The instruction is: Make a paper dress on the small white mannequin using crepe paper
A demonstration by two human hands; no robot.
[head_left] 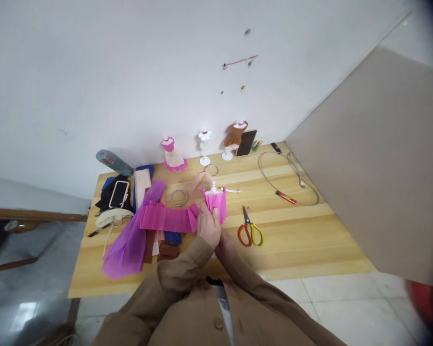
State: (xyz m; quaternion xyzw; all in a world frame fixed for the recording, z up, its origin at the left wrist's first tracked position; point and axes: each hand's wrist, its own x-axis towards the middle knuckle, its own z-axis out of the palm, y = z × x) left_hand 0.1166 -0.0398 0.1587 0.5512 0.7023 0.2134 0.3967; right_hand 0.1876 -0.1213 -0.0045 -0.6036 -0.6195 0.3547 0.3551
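My left hand (208, 225) is closed on a small white dress form (213, 188), its thumb pressing the bright pink pleated crepe material (220, 201) wrapped around the front. From beside that hand, a gathered pink strip (169, 218) runs left across the table. Just below and to the right, my right hand (225, 244) is closed at the lower end of the form. Its fingertips are hidden, so what it grips does not show. Scissors (250, 229) with one red and one yellow handle lie to the right of my hands.
Three dressed or bare mini dress forms (204, 146) stand along the wall. Purple material (130, 247), folded pieces and a white-framed phone (119, 194) cover the table's left side, near a bottle (113, 162). A looped cable (269, 180) lies right; a wire ring (178, 197) lies mid-table.
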